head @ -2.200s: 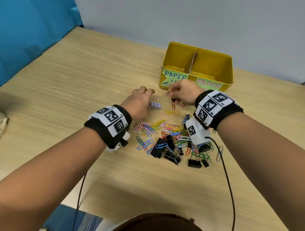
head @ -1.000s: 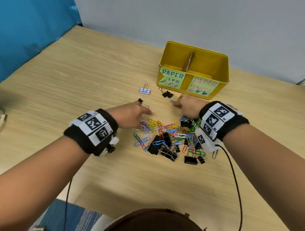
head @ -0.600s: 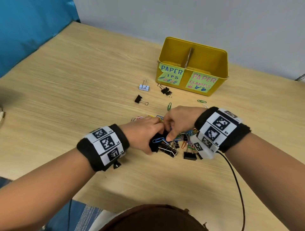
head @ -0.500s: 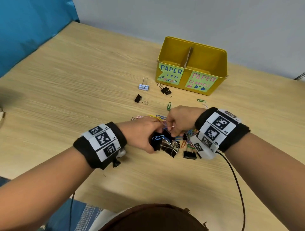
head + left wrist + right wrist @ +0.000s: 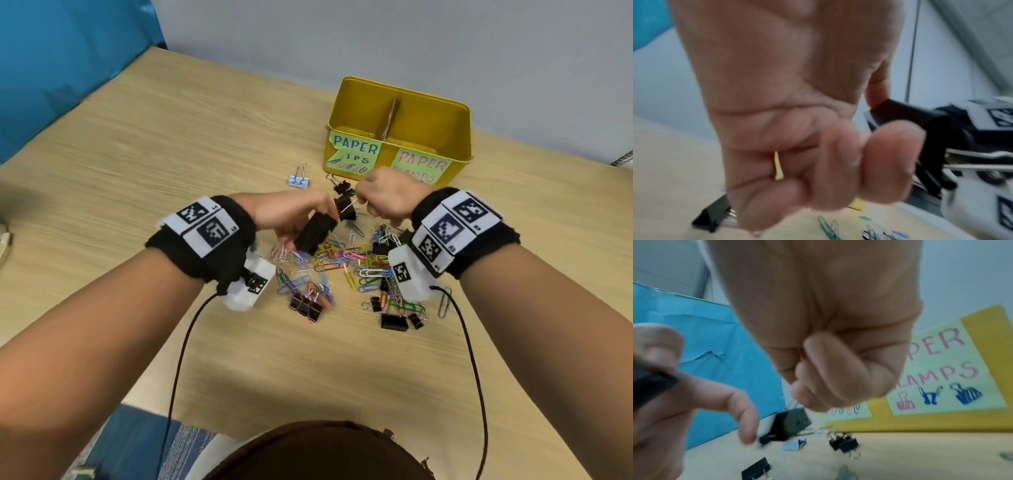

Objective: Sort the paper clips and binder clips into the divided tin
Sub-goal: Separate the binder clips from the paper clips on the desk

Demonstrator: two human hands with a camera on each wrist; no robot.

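Note:
Above the pile of coloured paper clips, my left hand grips a large black binder clip, seen at close range in the left wrist view. A bit of yellow paper clip sticks out of that palm. My right hand pinches the wire handle of a smaller black binder clip, which dangles below the fist. The two hands are close together, just in front of the yellow divided tin. Its labels read PAPER CLIPS on the left and PAPER CLAMPS on the right.
A lilac binder clip and small black binder clips lie loose before the tin. More black binder clips sit at the pile's near edge, others at the right. Wrist-camera cables trail toward me. A blue sheet is at far left.
Both hands have risen from the pile and moved toward the tin, the left carrying the large black binder clip, the right lifting a smaller one by its handle.

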